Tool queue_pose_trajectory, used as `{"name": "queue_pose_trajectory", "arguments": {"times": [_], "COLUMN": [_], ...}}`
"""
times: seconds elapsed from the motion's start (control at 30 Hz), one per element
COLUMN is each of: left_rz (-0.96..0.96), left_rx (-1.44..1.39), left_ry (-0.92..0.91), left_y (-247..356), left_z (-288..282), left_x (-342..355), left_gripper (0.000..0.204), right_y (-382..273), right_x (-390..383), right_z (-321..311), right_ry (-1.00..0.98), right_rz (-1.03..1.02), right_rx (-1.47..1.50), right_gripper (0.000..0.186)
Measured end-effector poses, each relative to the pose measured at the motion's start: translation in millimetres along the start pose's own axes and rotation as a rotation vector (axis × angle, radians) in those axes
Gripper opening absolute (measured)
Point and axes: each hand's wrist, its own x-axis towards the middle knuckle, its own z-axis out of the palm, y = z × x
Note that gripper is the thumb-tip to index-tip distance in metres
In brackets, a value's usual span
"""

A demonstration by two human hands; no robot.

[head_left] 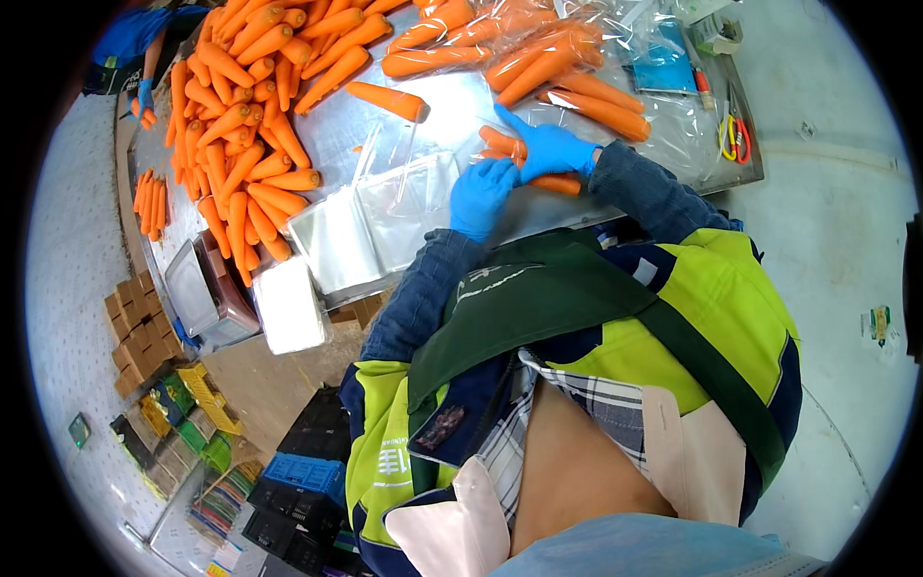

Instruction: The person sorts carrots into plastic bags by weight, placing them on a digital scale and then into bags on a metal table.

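Both my hands wear blue gloves and work close together at the near edge of the metal table. My right hand (553, 152) lies over a few carrots (502, 144), thumb stretched away from the fingers, which curl down over them. Another carrot (558, 183) sticks out below that hand. Closed just beside it, my left hand (481, 197) has its fingertips pinched near the carrots' ends; what they grip is hidden. Left of it lies a stack of clear plastic bags (404, 207). A single carrot (387, 101) rests farther back on the table.
A large pile of carrots (231, 144) covers the table's left side. Bagged carrots (548, 62) lie at the back. Red and yellow-handled scissors (736, 139) sit near the right edge. Below left stand black crates (298, 481). Another person's gloved hand (144, 101) shows at far left.
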Motion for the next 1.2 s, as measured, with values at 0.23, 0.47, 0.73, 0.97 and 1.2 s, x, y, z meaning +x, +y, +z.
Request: {"name": "queue_pose_trajectory", "arguments": {"times": [0.23,0.47,0.73,0.97,1.2], "left_rz": [-0.199,-1.037,-0.692,-0.805,-0.724], "left_rx": [0.265,-0.573,-0.360,-0.671,-0.990], "left_ry": [0.211,0.188,-0.179,0.033,0.004], "left_y": [6.0,3.0,26.6,-22.2,-45.8], "left_z": [-38.5,-39.4,-79.7,-135.7,-237.6], "left_x": [-19.9,-26.1,-82.6,-10.0,83.2], "left_gripper": [0.037,0.046,0.026,0.033,0.041], "right_y": [-29.8,-62.5,-73.4,-106.3,-177.2], "right_x": [-18.0,-45.4,-106.0,-34.3,3.7], "right_z": [25.5,63.0,58.0,-39.8,-160.9], "right_ry": [-0.174,-0.220,-0.389,-0.077,0.162], "right_rz": [0.032,0.103,0.166,-0.120,-0.378], "right_rx": [1.137,1.531,1.306,0.623,0.606], "right_gripper": [0.076,0.063,0.054,0.050,0.043]}}
